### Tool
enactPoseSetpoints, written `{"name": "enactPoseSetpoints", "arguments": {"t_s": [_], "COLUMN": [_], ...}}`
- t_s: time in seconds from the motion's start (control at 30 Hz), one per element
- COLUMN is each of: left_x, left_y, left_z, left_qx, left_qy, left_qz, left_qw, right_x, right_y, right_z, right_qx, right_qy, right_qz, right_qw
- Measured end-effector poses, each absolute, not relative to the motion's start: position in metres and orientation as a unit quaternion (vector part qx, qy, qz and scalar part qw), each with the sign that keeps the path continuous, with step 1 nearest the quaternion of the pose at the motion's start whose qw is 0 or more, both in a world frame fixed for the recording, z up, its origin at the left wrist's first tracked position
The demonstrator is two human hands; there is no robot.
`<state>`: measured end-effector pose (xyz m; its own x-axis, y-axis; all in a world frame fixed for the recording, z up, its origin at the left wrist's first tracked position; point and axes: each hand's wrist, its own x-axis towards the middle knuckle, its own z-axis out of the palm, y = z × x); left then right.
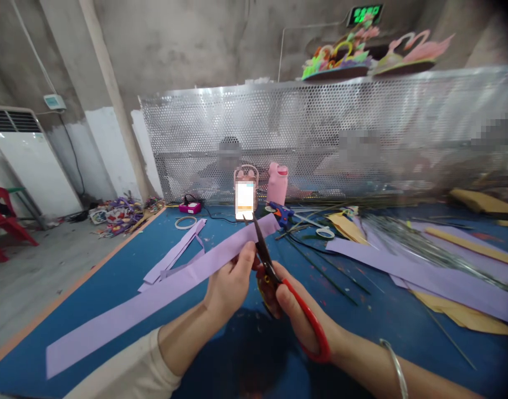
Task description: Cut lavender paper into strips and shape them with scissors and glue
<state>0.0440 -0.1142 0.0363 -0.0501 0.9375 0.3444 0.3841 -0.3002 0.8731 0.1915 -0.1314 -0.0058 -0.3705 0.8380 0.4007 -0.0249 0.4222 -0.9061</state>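
Note:
My left hand (232, 277) pinches a long lilac paper strip (154, 299) near its right end, thumb on top. The strip slants down to the lower left above the table. In my right hand (306, 313) is a pair of scissors (306, 316) with red handles and dark blades. The blades are parted and point away from me, with the strip's right end between or right beside them; I cannot tell exactly which. Part of the scissors' lower handle is hidden by my fingers.
A blue table (154, 255) carries folded lilac strips (176, 252), a tape roll (185, 223), a lit phone (244, 199), a pink bottle (277, 183) and a blue glue gun (281, 213). Lilac paper (420, 271), yellow paper (457, 310) and green stems (328, 274) lie right. Behind stands a perforated metal screen (187, 127).

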Motion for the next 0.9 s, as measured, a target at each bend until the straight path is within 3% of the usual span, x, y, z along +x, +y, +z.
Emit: {"name": "enactPoseSetpoints", "arguments": {"t_s": [0.63, 0.9], "left_x": [0.043, 0.043], "left_y": [-0.112, -0.106], "left_z": [0.036, 0.024], "left_qx": [0.629, 0.589], "left_qy": [0.539, 0.491], "left_qz": [0.483, 0.541], "left_qw": [0.283, 0.346], "right_x": [0.187, 0.186], "right_y": [-0.132, -0.13], "right_z": [-0.004, -0.005], "right_qx": [-0.304, -0.308], "right_qy": [-0.637, -0.625], "right_qz": [0.539, 0.534], "right_qw": [0.46, 0.478]}}
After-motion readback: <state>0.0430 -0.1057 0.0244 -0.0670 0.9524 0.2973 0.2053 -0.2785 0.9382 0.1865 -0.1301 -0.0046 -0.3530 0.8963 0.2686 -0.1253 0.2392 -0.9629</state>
